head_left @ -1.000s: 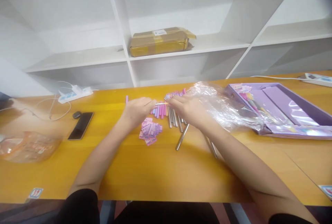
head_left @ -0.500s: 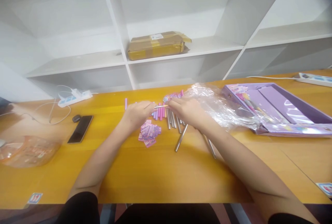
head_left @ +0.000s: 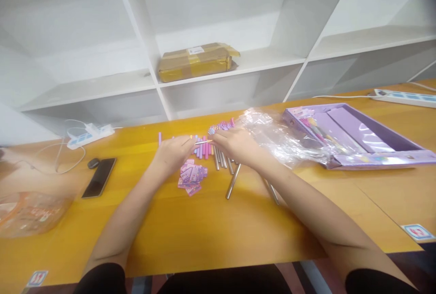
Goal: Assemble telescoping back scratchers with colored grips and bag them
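Observation:
A slim silver tube spans the gap between my hands, above the table. My left hand is closed around its left end. Fingers of my right hand pinch at its other end, where a small orange-yellow tip shows; what else they hold is hidden. Below and behind the hands lie pink, purple and blue sticks, partly covered. Several loose silver tubes rest under my right wrist and forearm. Small printed pink-purple cards form a loose pile near my left wrist. Striped round pieces sit behind my right hand.
Crumpled clear plastic and a purple box with packed items lie to the right. On the left are a phone, a power strip and an orange-printed plastic bag. A taped parcel sits on the white shelf behind.
The view has shifted slightly, so most things sit a little further left in it. Both hands keep the silver tube in nearly the same position between them.

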The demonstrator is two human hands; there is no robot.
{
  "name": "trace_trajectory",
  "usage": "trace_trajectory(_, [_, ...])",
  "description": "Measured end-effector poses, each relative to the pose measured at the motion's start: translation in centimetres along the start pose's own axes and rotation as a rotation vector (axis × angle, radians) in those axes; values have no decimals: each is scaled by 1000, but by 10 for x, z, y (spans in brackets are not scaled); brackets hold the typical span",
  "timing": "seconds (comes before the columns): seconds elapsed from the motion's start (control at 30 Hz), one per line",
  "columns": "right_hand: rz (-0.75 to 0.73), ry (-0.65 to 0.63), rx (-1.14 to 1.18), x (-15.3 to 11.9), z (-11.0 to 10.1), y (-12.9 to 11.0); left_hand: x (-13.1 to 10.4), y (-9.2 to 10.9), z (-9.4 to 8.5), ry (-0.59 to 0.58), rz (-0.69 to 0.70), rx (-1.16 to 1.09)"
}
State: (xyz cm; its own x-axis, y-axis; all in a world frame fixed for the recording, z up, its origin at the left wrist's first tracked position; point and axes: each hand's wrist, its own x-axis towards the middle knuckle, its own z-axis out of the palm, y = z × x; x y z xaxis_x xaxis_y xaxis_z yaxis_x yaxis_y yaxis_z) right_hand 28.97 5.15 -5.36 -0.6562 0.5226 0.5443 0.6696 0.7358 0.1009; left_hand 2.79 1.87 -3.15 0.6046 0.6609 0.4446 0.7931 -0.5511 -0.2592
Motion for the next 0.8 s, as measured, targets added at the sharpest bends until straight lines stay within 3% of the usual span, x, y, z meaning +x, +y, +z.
trace_trajectory(0.53, [-5,-129,-8,1,-1,0,-2,-4,4,-53,16,-14])
trace_trajectory(0.73, [16,-167,23,4,4,-8,5,8,8,-57,-1,14])
trace_trajectory(0.8, [-8,-151,40,5,2,-4,5,1,4,-58,-7,34])
